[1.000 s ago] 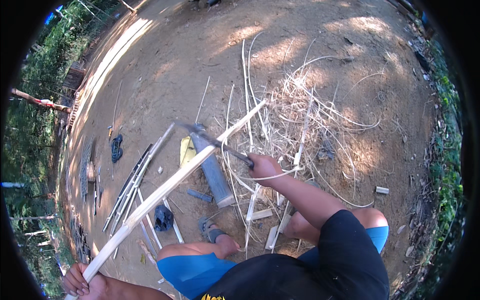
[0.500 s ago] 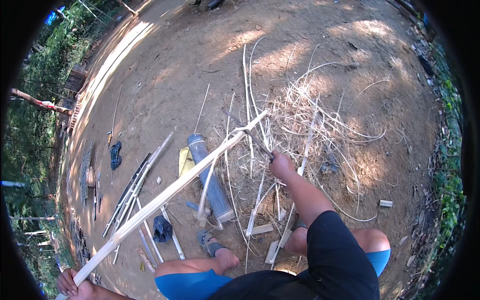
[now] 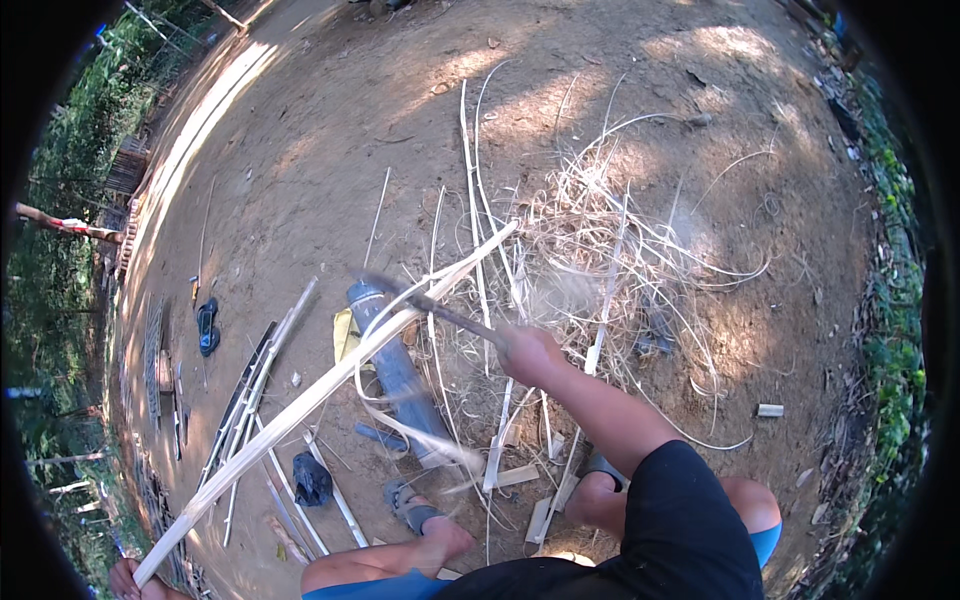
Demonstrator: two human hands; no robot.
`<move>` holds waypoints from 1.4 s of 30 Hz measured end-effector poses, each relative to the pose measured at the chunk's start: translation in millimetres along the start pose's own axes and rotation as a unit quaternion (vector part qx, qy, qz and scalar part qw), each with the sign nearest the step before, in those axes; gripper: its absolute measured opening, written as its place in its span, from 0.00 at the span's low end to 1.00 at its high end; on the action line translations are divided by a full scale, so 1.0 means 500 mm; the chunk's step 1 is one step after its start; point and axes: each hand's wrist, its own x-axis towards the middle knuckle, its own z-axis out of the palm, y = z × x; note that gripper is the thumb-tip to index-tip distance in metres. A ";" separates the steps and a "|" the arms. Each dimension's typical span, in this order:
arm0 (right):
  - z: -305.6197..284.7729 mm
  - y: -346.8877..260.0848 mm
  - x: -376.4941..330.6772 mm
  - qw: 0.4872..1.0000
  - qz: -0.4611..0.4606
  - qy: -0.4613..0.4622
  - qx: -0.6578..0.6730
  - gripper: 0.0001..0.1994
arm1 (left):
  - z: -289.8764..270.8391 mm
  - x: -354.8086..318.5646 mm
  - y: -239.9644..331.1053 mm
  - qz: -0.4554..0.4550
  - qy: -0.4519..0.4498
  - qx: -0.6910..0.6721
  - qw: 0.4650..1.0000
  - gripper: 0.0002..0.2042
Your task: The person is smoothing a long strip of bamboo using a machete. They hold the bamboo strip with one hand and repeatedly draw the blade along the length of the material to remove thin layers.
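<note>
My left hand, at the lower left edge, is closed around the near end of a long pale bamboo strip. The strip slants up to the middle of the view. My right hand is wrapped round the handle of a knife, whose long dark blade lies across the strip partway along. A thin shaving curls off beside the blade and hangs below the strip, its lower part smeared by motion. Below the strip lies a thick grey cylinder, with a yellow piece beside it.
A heap of curled shavings spreads over the dirt ahead. Several slats and a crumpled dark bag lie at left. A dark sandal-like object is farther left. My sandalled foot is close to the cylinder.
My right hand has drawn the knife down and left along the strip, toward my left hand. The shaving has grown longer and curled. The whole view has shifted slightly.
</note>
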 end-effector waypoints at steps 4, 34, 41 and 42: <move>0.019 0.162 0.091 0.982 0.158 0.083 0.060 0.14 | -0.023 0.052 -0.002 -0.025 -0.003 -0.019 0.999 0.25; 0.014 0.169 0.188 0.885 0.234 0.016 0.403 0.08 | -0.021 -0.011 -0.069 -0.049 0.001 -0.013 0.999 0.29; 0.172 0.087 -0.051 0.797 0.231 0.166 0.533 0.06 | 0.047 -0.090 -0.101 -0.014 -0.029 -0.122 0.992 0.34; 0.192 0.055 -0.090 0.797 0.231 0.156 0.535 0.06 | 0.058 -0.112 -0.091 -0.012 -0.043 -0.137 0.990 0.36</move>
